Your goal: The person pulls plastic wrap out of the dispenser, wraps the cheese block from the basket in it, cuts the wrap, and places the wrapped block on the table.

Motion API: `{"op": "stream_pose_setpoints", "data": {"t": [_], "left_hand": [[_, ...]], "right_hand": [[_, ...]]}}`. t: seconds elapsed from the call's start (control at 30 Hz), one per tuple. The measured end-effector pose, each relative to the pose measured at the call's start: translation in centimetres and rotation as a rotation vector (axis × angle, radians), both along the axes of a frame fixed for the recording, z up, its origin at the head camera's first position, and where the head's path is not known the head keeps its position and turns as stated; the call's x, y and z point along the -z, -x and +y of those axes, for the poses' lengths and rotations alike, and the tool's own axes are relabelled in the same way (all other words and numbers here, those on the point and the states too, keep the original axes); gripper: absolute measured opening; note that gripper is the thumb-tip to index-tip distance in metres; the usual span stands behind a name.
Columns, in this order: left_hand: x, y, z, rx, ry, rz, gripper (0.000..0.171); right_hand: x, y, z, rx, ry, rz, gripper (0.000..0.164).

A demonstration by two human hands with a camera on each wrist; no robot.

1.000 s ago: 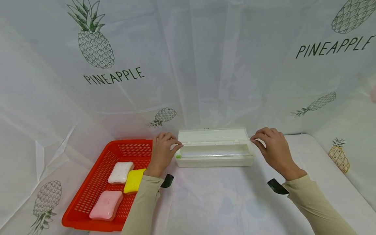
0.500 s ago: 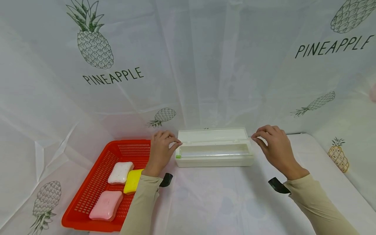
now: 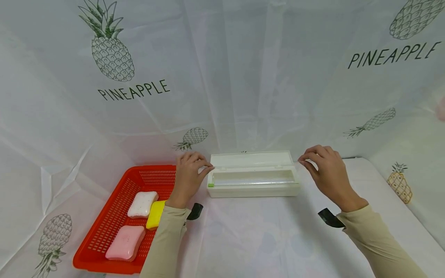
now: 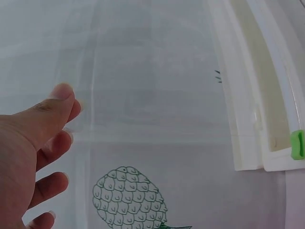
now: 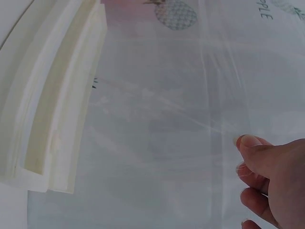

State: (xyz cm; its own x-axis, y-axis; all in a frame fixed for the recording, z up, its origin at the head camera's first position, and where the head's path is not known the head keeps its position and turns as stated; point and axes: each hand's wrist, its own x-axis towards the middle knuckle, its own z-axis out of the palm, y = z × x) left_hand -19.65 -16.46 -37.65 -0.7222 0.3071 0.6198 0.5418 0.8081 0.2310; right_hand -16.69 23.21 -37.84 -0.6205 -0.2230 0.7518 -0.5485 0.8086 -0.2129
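A white cling film dispenser [image 3: 255,192] lies on the table with its lid [image 3: 252,159] raised at the back; a clear roll shows inside. At its left front corner sits a small green slider [image 4: 298,144]. My left hand [image 3: 190,179] is held up by the dispenser's left end, thumb and fingertips pinched together. Past the right end, my right hand [image 3: 328,177] pinches likewise. Faint creases of clear cling film [image 5: 209,126] run to the right fingertips in the right wrist view. The film is nearly invisible in the head view.
To the left stands a red plastic basket [image 3: 101,222] holding a white soap bar [image 3: 142,204], a yellow soap bar [image 3: 155,216] and a pink soap bar [image 3: 126,243]. My left sleeve [image 3: 167,239] covers part of it. A pineapple-printed cloth [image 3: 243,77] hangs behind.
Both hands have risen a little and drifted apart, the left one leftward and the right one rightward. The dispenser and basket stay where they were.
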Motion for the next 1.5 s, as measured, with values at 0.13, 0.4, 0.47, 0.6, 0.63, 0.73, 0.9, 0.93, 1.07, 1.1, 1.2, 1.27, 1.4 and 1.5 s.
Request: {"op": "stream_pose_setpoints", "data": {"t": [0.13, 0.4, 0.47, 0.6, 0.63, 0.73, 0.9, 0.93, 1.07, 1.1, 1.2, 1.27, 1.4, 1.5], "left_hand": [[-0.3, -0.1, -0.1, 0.007, 0.0, 0.02, 0.009], [-1.0, -0.3, -0.1, 0.016, 0.003, 0.051, 0.01], [-1.2, -0.4, -0.1, 0.016, 0.001, 0.055, 0.01], [-1.5, -0.5, -0.1, 0.025, -0.006, 0.069, 0.01], [-1.6, -0.5, -0.1, 0.028, -0.008, 0.073, 0.01], [-1.8, -0.5, -0.1, 0.033, -0.014, 0.079, 0.011], [-2.1, -0.6, -0.2, 0.036, -0.023, 0.075, 0.011], [-2.1, -0.7, -0.2, 0.038, -0.025, 0.074, 0.011], [-2.5, -0.7, -0.2, 0.039, -0.025, 0.086, 0.011], [-2.6, -0.7, -0.2, 0.041, -0.024, 0.092, 0.011], [-2.9, -0.8, -0.2, 0.044, -0.02, 0.105, 0.01], [-3.0, -0.9, -0.2, 0.041, -0.016, 0.111, 0.011], [-3.3, -0.9, -0.2, 0.04, -0.02, 0.114, 0.011], [-3.5, -1.0, -0.2, 0.042, -0.026, 0.116, 0.012]], "right_hand": [[-0.3, -0.1, 0.0, -0.005, -0.002, 0.007, 0.018], [-0.8, -0.1, 0.1, -0.02, 0.005, 0.031, 0.019], [-1.0, -0.2, 0.1, -0.022, 0.009, 0.033, 0.019], [-1.3, -0.3, 0.0, -0.025, 0.014, 0.036, 0.019], [-1.4, -0.3, 0.0, -0.025, 0.015, 0.037, 0.019], [-1.6, -0.4, 0.0, -0.021, 0.015, 0.038, 0.019], [-2.0, -0.7, 0.0, -0.013, 0.016, 0.039, 0.018], [-2.1, -0.7, 0.1, -0.012, 0.016, 0.04, 0.018], [-2.3, -0.8, 0.1, -0.012, 0.016, 0.047, 0.019], [-2.4, -0.8, 0.1, -0.013, 0.016, 0.051, 0.02], [-2.6, -0.8, 0.1, -0.019, 0.014, 0.062, 0.02], [-2.7, -0.8, 0.2, -0.025, 0.013, 0.067, 0.021], [-3.0, -0.9, 0.2, -0.028, 0.008, 0.072, 0.02], [-3.3, -1.0, 0.2, -0.024, 0.008, 0.07, 0.02]]}}
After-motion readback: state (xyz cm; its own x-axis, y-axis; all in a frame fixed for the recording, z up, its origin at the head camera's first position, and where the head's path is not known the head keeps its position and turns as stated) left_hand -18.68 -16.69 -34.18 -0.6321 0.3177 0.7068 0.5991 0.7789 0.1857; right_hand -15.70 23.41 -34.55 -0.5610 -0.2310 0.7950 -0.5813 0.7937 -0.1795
